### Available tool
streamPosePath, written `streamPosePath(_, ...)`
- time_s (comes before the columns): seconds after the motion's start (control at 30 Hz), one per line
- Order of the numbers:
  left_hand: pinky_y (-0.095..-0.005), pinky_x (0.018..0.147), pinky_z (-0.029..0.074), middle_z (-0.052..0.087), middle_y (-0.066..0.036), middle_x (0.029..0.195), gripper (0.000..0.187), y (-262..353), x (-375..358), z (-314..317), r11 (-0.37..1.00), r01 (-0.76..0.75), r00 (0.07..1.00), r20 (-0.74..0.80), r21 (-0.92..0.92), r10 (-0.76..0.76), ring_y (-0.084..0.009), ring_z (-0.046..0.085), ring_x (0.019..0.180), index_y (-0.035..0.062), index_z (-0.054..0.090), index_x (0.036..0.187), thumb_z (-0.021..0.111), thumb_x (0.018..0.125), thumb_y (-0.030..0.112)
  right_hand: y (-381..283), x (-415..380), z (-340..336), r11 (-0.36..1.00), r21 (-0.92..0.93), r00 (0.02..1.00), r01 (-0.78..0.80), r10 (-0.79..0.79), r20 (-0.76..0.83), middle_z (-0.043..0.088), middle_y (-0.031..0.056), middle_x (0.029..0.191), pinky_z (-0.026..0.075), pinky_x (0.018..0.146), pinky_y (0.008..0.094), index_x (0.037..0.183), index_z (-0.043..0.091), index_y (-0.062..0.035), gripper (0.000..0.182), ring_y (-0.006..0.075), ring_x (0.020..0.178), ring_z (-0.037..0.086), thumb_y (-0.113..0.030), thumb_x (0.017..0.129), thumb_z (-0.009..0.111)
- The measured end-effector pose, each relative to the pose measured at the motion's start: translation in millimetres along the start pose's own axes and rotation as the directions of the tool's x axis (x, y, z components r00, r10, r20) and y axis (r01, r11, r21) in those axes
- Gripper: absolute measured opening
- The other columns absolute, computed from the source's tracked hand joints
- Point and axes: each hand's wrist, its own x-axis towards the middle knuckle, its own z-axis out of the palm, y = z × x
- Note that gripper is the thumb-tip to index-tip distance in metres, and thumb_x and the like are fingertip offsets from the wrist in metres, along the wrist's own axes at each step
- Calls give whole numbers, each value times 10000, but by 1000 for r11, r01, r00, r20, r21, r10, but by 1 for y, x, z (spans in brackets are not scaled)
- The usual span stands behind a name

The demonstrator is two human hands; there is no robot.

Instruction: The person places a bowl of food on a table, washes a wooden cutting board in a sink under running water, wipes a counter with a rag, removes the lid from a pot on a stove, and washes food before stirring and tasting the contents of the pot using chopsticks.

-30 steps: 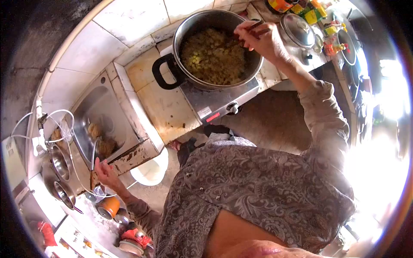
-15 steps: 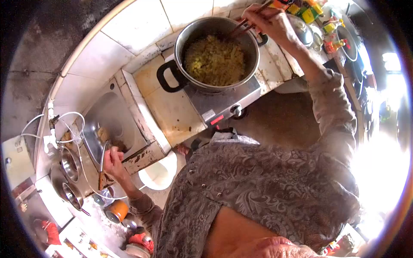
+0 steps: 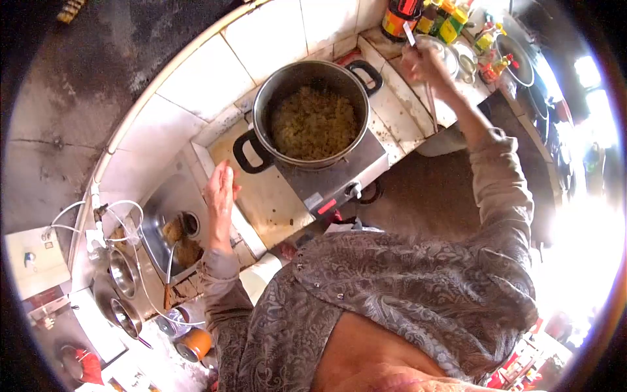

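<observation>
A deep steel pot [image 3: 260,124] with black handles stands on the stove [image 3: 339,179], holding a yellowish-brown chopped or grainy food [image 3: 313,124]. My right hand [image 3: 424,63] is right of the pot over the counter, closed around chopsticks [image 3: 431,108]; motion smears its fingers. A pale, bright tip shows above that hand. My left hand [image 3: 222,186] is raised between the sink and the pot, fingers stretched out and holding nothing. A utensil with a wooden handle [image 3: 167,295] leans in the steel sink [image 3: 157,212], apart from my left hand.
Bottles and jars [image 3: 450,26] crowd the back right corner beside a lidded bowl [image 3: 444,59]. White hoses [image 3: 134,225] run from the tap at the left. Steel pans [image 3: 124,317] and an orange-lidded jar [image 3: 194,344] sit at lower left.
My left hand has let go of the wooden-handled utensil and risen toward the pot. My right hand has drawn the chopsticks out of the pot, to the right.
</observation>
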Motion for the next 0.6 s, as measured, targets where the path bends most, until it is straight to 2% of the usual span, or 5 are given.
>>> streamPosePath(0.03, -216, 520, 413, 607, -52, 913, 430, 1, 6, 4, 999, 23, 999, 29, -38, -22, -93, 571, 691, 35, 571, 1161, 466, 968, 405, 23, 2, 13, 996, 68, 996, -51, 46, 81, 603, 122, 636, 494, 481, 315, 1260, 494, -52, 391, 152, 571, 606, -299, 957, 504)
streamPosePath(0.07, -212, 516, 406, 607, -55, 932, 450, 2, 10, 7, 996, 47, 997, 59, -75, -43, -91, 570, 689, 35, 564, 1174, 460, 967, 421, 31, 3, 24, 974, -217, 986, -60, 91, 137, 619, 106, 665, 498, 498, 326, 1238, 524, -27, 445, 164, 572, 609, -357, 940, 514)
streamPosePath(0.2, -205, 504, 392, 618, -38, 836, 420, 13, 18, 16, 962, 80, 973, 229, -259, -20, -75, 531, 607, 43, 573, 1091, 449, 970, 426, 23, 0, 45, 963, -79, 921, -259, 271, 279, 619, 34, 687, 348, 432, 250, 920, 645, -25, 395, 98, 475, 452, -407, 915, 542)
streamPosePath(0.3, -189, 480, 385, 604, -25, 750, 365, 24, 20, 18, 950, 96, 973, 230, -296, -27, -65, 508, 556, 40, 569, 992, 497, 954, 396, 31, 17, 54, 941, 95, 854, -326, 250, 456, 593, 22, 633, 297, 401, 250, 908, 655, -22, 391, 80, 436, 390, -401, 911, 558)
streamPosePath(0.6, -189, 452, 357, 554, 6, 727, 373, 17, 31, 26, 899, 129, 991, 90, -418, -100, -69, 475, 527, 57, 583, 945, 640, 848, 413, 2, 6, 58, 970, 39, 944, -240, 224, 243, 512, -23, 572, 230, 387, 261, 826, 695, -91, 339, 72, 419, 321, -406, 897, 591)
